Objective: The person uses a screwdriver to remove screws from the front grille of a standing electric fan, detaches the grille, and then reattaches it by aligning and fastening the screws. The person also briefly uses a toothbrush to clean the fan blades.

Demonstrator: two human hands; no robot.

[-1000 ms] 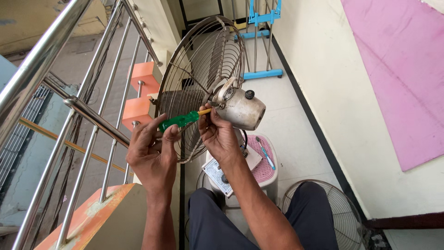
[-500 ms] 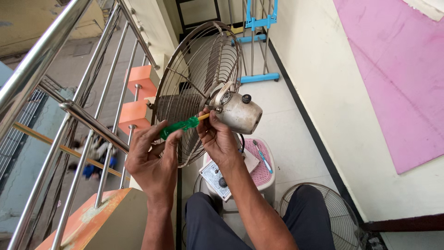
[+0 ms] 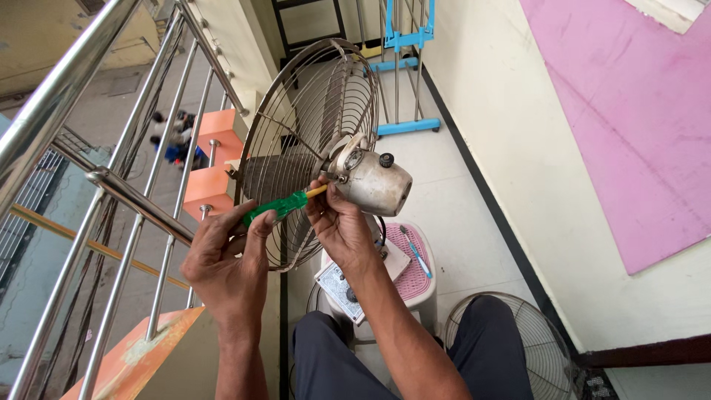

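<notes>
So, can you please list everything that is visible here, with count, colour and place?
Screwdriver: one, green handle, tip at the motor.
Fan motor: one, silver, centre.
Fan guard: one, metal wire, behind the motor.
Stool: one, pink and white, below the fan.
Loose guard: one, grey, on the floor at right.
Railing: one, steel, left.
Rack: one, blue, far end.
Left hand: holds the screwdriver.
Right hand: steadies the motor.
</notes>
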